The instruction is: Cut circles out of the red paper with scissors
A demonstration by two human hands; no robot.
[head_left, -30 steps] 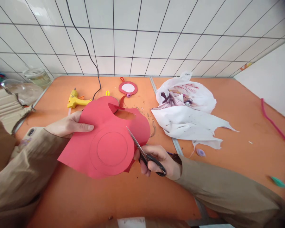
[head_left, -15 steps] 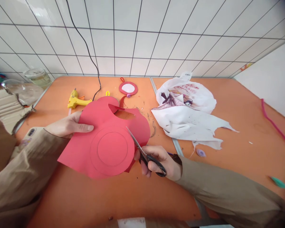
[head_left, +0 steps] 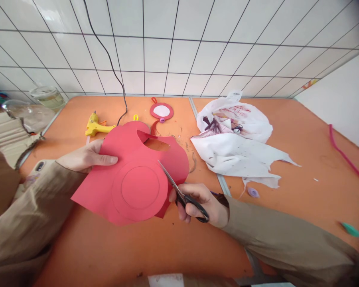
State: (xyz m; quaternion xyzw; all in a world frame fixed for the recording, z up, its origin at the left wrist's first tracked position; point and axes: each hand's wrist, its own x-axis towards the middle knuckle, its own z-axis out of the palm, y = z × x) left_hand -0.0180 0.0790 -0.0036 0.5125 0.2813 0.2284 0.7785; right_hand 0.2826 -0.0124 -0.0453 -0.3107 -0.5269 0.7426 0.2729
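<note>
My left hand (head_left: 88, 156) pinches a sheet of red paper (head_left: 107, 187) by its left side, thumb on top and fingers beneath. Two circles, one inside the other, are drawn on the paper, and a curved piece is cut out of its upper part. My right hand (head_left: 202, 201) is wrapped round the black handles of a pair of scissors (head_left: 184, 196). The blades lie at the right edge of the outer circle, along a cut, with the tip pointing up and left. Part of the paper hangs to the right behind the blades.
Behind the paper lie a yellow glue gun (head_left: 97, 127) with a black cord and a round red ornament (head_left: 162, 111) with a tassel. A white plastic bag (head_left: 236, 147) sits to the right. A purple paper roll (head_left: 253, 192) and a green piece (head_left: 351, 229) lie on the orange table (head_left: 107, 255).
The red paper has shifted slightly left against the scissors, and the blade tip sits a little further along the outer circle. Both hands stay nearly in place.
</note>
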